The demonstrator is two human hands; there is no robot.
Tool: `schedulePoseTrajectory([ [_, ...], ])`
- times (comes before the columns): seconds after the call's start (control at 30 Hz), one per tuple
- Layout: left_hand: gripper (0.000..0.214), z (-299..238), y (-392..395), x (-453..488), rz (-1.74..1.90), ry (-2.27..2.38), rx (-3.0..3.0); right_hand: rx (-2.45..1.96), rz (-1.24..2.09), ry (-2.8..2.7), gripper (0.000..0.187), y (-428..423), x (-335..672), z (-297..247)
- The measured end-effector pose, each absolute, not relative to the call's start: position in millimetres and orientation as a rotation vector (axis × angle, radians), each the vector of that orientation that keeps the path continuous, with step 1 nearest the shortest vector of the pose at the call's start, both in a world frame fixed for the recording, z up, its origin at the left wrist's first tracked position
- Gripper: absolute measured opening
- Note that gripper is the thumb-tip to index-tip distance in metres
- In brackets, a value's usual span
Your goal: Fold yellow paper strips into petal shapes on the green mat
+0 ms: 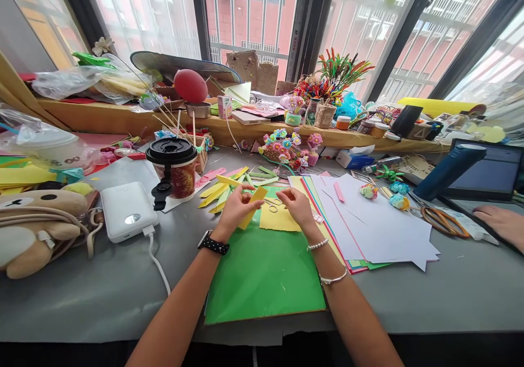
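Left hand (235,206): fingers clamped on a yellow paper strip (254,204), which slants up toward 1 o'clock from the grip. A black dotted watch (213,244) sits on that wrist.

Right hand (298,203): just at 3 o'clock of the strip, apart from it, fingers curled with the tips drawn together. I cannot tell whether anything is pinched between them. Two bead bracelets (323,244) sit on that wrist.

Between my hands: small scissors (272,204) lie flat on a yellow sheet (280,222). The yellow sheet rests on the far edge of a green sheet (262,279), which lies on the grey desk (82,296) under both forearms.

At 12 o'clock of the left hand: loose paper strips (227,185), yellow, green and pink, fanned on the desk. Farther at 12 o'clock is a cluster of paper flowers (289,147).

At 3 o'clock of the right hand: a stack of white paper (376,230) over coloured sheets, with a pink strip (339,191) on top. Beyond it, near 3 o'clock, are orange-handled scissors (444,220) and a blue bottle (448,171) lying tilted.

At 10 o'clock of the left hand: a cup with a black lid (174,165), upright. At 9 o'clock is a white power bank (126,209) with its cable attached, then a plush bear (33,230) at the desk's left edge.

Far 3 o'clock, at the frame edge: another person's hand (503,226) rests flat on the desk.
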State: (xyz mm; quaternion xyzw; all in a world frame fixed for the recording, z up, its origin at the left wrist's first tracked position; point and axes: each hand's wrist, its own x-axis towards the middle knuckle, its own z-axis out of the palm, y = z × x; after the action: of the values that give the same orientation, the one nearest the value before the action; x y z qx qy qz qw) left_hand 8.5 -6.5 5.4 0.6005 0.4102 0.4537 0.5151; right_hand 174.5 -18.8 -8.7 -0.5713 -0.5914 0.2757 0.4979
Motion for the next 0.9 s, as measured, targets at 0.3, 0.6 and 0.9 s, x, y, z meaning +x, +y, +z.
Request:
schedulePoseTrajectory([
  [0.3, 0.031, 2, -9, 9, 0.914, 1.013, 1.809, -1.167, 0.917, -1.401, 0.025, -21, 170, -7],
  [0.6, 0.039, 8, -3, 3, 1.059, 1.026, 1.317, -1.158, 0.987, -1.111, 0.025, -19, 178, -3],
  [0.9, 0.038, 8, -1, 3, 1.325, 0.978, 1.088, -1.196, 1.104, -0.994, 0.026, -18, 177, -6],
])
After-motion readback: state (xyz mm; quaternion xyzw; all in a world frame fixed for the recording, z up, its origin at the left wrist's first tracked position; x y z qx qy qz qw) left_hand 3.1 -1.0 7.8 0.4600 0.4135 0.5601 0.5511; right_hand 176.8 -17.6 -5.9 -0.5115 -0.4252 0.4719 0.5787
